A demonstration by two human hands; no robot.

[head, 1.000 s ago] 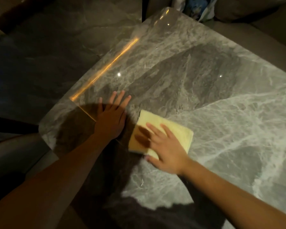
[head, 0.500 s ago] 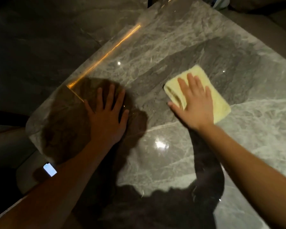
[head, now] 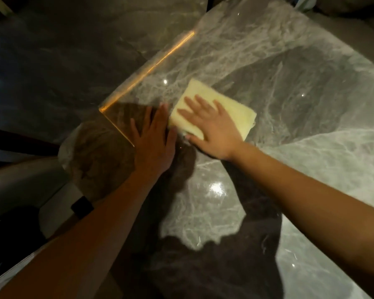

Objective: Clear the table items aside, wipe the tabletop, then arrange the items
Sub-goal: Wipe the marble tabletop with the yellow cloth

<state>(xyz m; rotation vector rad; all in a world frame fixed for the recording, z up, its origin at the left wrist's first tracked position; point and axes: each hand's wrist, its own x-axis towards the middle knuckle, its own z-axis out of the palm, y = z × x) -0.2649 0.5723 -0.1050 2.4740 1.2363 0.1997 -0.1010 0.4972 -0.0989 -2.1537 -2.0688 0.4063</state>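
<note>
The left hand (head: 152, 143) lies flat on the table (head: 311, 87) near its left corner, fingers wide, holding nothing; just beside it the right hand (head: 212, 126) presses flat on the cloth (head: 235, 104), fingers spread, not gripping; the cloth looks soft and light, so I judge a flat palm moves it best; no container is visible.

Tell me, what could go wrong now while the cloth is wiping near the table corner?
1. The cloth lies close to the left hand; another push that way may bump it.
2. The corner of the table is near, so the cloth could slip off.
3. The shadow hides part of the top; spots may be missed.
</note>
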